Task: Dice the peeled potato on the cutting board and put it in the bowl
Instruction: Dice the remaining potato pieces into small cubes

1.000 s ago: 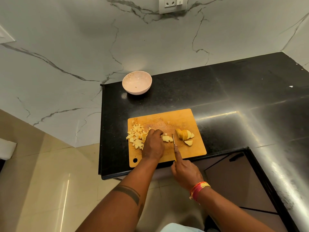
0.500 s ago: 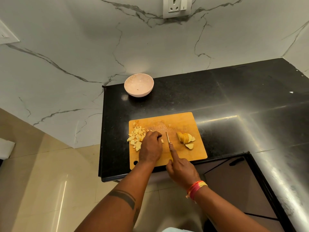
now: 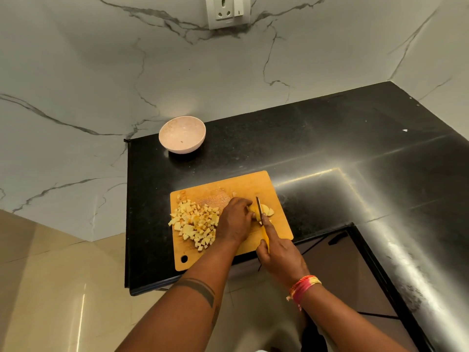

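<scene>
An orange cutting board (image 3: pixel 243 185) lies near the counter's front edge. A pile of diced potato (image 3: pixel 195 222) covers its left half. My left hand (image 3: pixel 234 219) grips the remaining potato slices (image 3: pixel 267 210) on the board's right side, hiding most of them. My right hand (image 3: pixel 278 252) grips a yellow-handled knife (image 3: pixel 259 207), forefinger along its spine, and the blade sits across those slices. A pale pink bowl (image 3: pixel 182 134) stands at the back left of the counter, holding only a tiny speck.
The black stone counter (image 3: pixel 330 153) runs right and bends toward me along the right side. Marble wall (image 3: pixel 127 72) rises behind, with a socket (image 3: pixel 227 11) high up. The counter's left edge drops to a beige floor (image 3: pixel 50 288).
My left hand left the diced pile and moved right onto the uncut slices. The knife moved right with it and now rests on those slices. The pile looks spread wider.
</scene>
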The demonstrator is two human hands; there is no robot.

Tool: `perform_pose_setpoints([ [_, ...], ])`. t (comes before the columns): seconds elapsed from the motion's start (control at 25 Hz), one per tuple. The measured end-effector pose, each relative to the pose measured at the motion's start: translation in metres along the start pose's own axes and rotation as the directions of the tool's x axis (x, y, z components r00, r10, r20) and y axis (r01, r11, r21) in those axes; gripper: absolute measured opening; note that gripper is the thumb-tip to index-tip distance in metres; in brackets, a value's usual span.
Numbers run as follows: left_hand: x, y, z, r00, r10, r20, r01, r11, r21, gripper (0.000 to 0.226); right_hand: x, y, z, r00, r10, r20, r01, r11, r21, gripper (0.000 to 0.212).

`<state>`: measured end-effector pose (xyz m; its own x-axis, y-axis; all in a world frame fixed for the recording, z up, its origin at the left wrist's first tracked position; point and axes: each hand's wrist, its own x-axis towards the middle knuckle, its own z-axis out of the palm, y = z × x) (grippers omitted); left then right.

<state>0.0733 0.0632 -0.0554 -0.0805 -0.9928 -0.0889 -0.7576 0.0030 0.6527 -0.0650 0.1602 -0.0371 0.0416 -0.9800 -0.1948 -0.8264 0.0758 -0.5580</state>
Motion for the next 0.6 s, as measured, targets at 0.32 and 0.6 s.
perform_pose_setpoints([
  [0.32, 0.003, -0.008, -0.002, 0.999, 0.037, 0.030, -0.037, 0.999, 0.027, 0.037, -0.007, 0.009, 0.004, 1.000, 0.004, 0.016, -0.004, 1.000, -0.010, 0.072],
  [0.6, 0.010, -0.010, -0.004, 0.994, 0.058, 0.091, -0.064, 0.996, 0.060, 0.046, -0.003, 0.003, 0.002, 0.998, -0.029, 0.048, 0.030, 0.999, -0.029, 0.073],
])
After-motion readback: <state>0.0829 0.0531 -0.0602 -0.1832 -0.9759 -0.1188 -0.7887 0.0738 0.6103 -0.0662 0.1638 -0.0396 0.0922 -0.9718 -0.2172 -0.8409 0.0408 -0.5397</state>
